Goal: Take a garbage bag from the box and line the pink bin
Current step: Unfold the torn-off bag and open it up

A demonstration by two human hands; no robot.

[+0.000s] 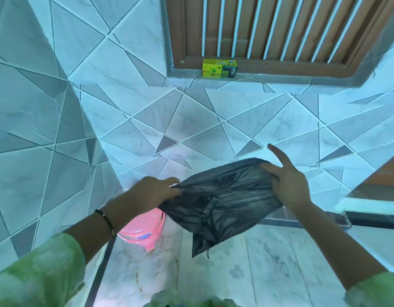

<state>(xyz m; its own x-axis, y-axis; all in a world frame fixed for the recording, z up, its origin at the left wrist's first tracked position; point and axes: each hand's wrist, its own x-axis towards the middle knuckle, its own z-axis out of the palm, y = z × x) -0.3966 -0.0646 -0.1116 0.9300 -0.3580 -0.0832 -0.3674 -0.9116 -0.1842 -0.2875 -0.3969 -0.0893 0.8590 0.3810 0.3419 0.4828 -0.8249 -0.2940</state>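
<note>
At centre frame I hold the black garbage bag stretched between both hands: my left hand has a closed grip pinching its left edge, and my right hand grips the right edge with thumb and lower fingers, index finger extended. The pink bin sits on the floor at lower centre-left, partly behind my left forearm and the bag. The yellow-green box rests on the window ledge at upper centre.

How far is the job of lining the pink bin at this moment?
Done: a black garbage bag is out of the yellow box, which sits on the window ledge. In hand: the left hand and right hand hold the bag at opposite sides, stretched in the air. Left: the pink bin on the floor shows no liner yet.
</note>
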